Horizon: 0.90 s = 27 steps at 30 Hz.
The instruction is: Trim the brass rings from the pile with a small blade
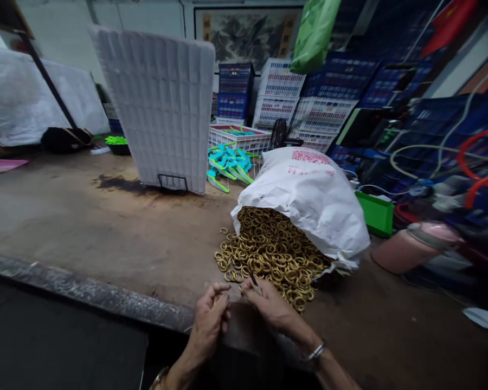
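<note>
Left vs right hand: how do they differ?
- A thin dark piece sticks up from the right hand; none shows at the left hand.
- The right hand is against the spilled rings; the left hand is apart from them.
- The right wrist wears a silver-toned band; the left, a gold-toned one.

Shared: both are ungloved, fingers bent.

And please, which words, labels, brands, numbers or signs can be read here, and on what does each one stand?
No text can be read with certainty.
White sack: red print, too blurred to read.
Framed picture on the wall: marks on its side panels, too small and blurred to read.
</note>
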{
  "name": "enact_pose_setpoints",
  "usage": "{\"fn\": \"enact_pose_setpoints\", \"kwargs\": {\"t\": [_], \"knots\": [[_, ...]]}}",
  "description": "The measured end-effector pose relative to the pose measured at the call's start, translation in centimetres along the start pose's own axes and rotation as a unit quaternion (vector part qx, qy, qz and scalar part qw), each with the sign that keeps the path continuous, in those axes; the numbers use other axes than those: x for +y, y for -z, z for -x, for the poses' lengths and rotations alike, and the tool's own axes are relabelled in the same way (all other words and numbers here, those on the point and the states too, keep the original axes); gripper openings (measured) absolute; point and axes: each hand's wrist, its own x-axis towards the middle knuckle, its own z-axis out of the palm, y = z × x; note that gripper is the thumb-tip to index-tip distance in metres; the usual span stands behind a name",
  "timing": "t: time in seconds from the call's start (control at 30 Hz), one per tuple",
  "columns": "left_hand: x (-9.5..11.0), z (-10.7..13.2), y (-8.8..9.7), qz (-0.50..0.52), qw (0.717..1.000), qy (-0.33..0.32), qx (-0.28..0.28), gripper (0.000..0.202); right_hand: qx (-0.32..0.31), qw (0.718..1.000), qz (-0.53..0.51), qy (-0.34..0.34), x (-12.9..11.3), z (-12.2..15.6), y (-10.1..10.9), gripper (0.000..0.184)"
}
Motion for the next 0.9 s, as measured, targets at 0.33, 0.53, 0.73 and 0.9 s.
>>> {"fn": "enact_pose_setpoints", "kwargs": {"t": [0.33,0.53,0.73,0.9], "knots": [[-0.5,0.0,-1.1,-0.099,0.993,-0.064,-0.024,0.021,-0.091,0.948,-0.274,-0.137,0.0,1.8,-0.6,0.029],[-0.5,0.5,-1.3,-0.140,0.983,-0.120,0.005,0.018,-0.051,0.964,-0.219,-0.142,0.6,1.7,-1.5,0.037],[-0.7,0.8,-1.7,-0.141,0.988,-0.056,-0.026,0.022,0.004,0.979,-0.175,-0.105,1.9,1.4,-1.7,0.033],[-0.5,1.1,-1.6,-0.163,0.984,-0.035,-0.057,0.026,0.055,0.992,-0.101,-0.059,1.6,1.4,-1.3,0.025]]}}
